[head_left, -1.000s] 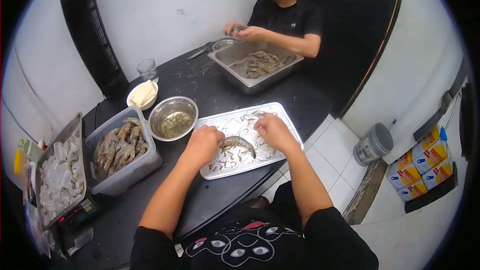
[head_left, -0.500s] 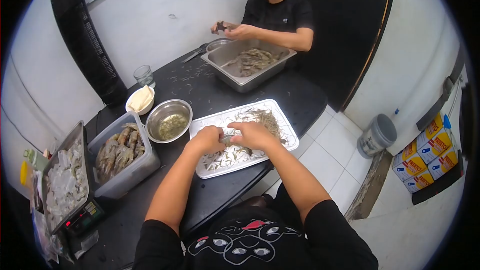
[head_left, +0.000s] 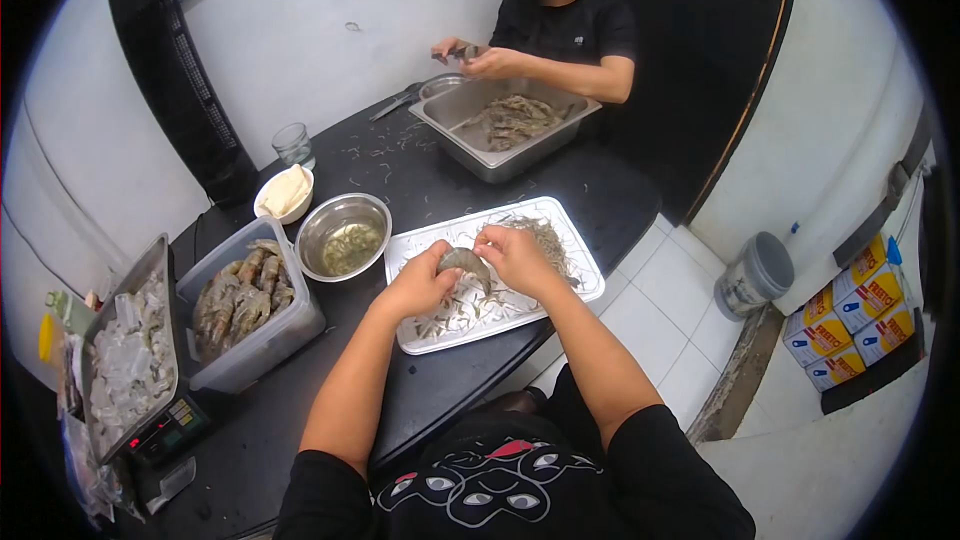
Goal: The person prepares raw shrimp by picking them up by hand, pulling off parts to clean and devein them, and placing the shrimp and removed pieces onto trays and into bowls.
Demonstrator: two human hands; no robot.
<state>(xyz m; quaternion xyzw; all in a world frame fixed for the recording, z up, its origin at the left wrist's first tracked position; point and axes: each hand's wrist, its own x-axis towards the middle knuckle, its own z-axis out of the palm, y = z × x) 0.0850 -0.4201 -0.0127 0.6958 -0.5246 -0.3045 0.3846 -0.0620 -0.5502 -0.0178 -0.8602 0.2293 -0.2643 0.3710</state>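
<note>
Head view: bowl sits beside tray beneath hands holding shrimp.

Grey-brown curved shrimp shows dull vs. wht rect. plastic tray, which is flecked w/ tan & grey bits. Blk oval tabletop is plain, dark. Silver round metal bowl holds murky yellow-green liquid. Wht round bowl has a pale cream block. Blk cotton T-shirt carries wht-outlined cartoon shapes w/ wht-&-grey eyes, red accents. Blk boxy scale glows red, w/ green panel. Stacked cardboard boxes: yellow, wht, orange, blue.
</note>
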